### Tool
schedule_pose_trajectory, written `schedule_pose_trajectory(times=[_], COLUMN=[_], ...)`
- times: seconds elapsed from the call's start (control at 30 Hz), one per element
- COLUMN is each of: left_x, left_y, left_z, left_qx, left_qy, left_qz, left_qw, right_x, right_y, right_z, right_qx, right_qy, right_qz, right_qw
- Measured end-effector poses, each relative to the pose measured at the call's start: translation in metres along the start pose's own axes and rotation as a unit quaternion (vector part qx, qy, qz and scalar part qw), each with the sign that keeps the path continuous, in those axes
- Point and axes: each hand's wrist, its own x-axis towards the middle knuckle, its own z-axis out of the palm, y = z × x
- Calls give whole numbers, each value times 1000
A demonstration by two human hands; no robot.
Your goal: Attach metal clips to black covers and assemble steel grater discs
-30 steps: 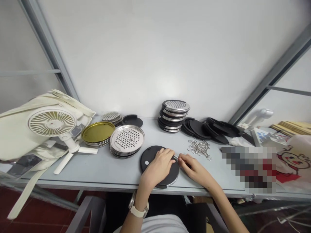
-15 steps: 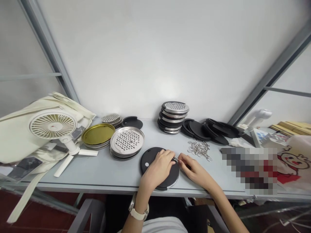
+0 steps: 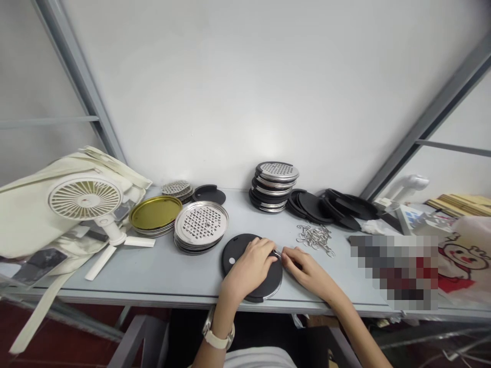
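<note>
A round black disc [image 3: 240, 250] with a white dot and a metal rim showing at its lower right lies near the table's front edge. My left hand [image 3: 253, 266] lies across it, its curled fingers gripping near the right edge. There a small metal clip [image 3: 276, 252] shows between my hands. My right hand [image 3: 301, 266] is closed in a pinch on the clip's right end, just beside the disc. My fingers hide part of the clip, and I cannot tell how it meets the disc. Loose metal clips [image 3: 315, 237] lie in a pile behind my right hand.
Stacked grater plates [image 3: 201, 223], gold-coloured lids [image 3: 155, 213] and a white fan [image 3: 86, 199] stand to the left. A tall stack of black-and-metal discs [image 3: 274, 186] is by the wall, with black covers [image 3: 314, 206] right of it. A printed bag [image 3: 466, 255] lies far right.
My hands stay almost where they were at the disc's right edge. The right fingers have shifted slightly on the clip; the view has tilted a little.
</note>
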Motion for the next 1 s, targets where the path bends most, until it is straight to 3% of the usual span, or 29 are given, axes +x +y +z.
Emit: schedule_pose_trajectory(times=[1.0], left_x=[-1], left_y=[-2], left_z=[3], left_qx=[4], left_qy=[13], left_qz=[-4], left_qw=[1000], right_x=[0], right_y=[5], right_z=[3], right_qx=[-7], right_qy=[4], right_qz=[6], right_qw=[1000])
